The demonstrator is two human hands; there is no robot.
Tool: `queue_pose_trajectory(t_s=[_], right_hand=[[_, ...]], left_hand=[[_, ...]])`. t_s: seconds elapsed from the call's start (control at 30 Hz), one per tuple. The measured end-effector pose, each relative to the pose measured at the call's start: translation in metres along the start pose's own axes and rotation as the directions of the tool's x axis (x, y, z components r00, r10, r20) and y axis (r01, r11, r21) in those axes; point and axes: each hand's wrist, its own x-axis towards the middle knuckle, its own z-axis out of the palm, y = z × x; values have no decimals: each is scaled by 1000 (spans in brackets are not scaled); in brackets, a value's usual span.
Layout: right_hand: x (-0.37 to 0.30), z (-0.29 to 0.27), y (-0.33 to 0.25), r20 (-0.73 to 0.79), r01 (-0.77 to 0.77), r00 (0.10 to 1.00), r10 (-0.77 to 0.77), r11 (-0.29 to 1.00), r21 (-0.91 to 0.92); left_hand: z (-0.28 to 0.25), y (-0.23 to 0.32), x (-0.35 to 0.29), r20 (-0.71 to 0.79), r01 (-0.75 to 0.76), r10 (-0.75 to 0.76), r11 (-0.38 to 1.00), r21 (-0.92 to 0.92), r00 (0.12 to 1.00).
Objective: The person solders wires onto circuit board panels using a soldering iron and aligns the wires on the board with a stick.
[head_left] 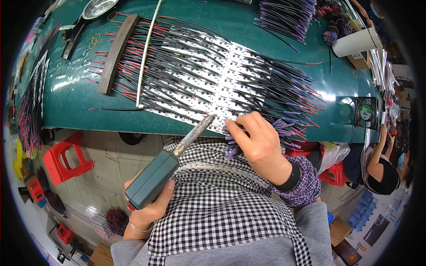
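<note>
My left hand (155, 206) is wrapped round the green body of a soldering gun (153, 178). Its thick metal tip reaches the near edge of a panel of white circuit strips (224, 66). Just right of the tip, my right hand (262, 144) has thumb and forefinger pinched at the panel, with a bundle of black and purple wires (232, 153) under and around its fingers. Exactly what the fingertips pinch is too small to make out. Rows of black wires with red ends (177, 66) lie attached across the panel.
A wooden bar (117, 55) and a pale thin rod (147, 53) lie across the wires at left on the green table (75, 106). A metal dish (98, 8), more wire bundles (286, 17), a white roll (357, 42) and a small fan (366, 111) are around. Red stools (66, 159) stand below.
</note>
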Motion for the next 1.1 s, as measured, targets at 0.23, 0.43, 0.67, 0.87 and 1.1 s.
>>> queue_pose_trajectory(t_s=[0.23,0.43,0.67,0.87,1.1], right_hand=[[-7,-1,-6,-71,-10,997,13,999,45],[-9,8,-11,-126,-33,991,35,999,14],[-7,7,-13,-85,-20,996,21,1000,16],[-8,10,-11,-69,8,998,-8,1000,2],[-5,6,-16,-35,-15,999,16,1000,14]], left_hand=[[4,0,1,16,12,-12,1000,-17,1000],[0,4,-1,79,64,-68,997,50,995],[1,14,8,142,-133,117,984,115,983],[2,13,11,162,-210,183,963,169,970],[2,18,14,160,-167,144,977,136,976]])
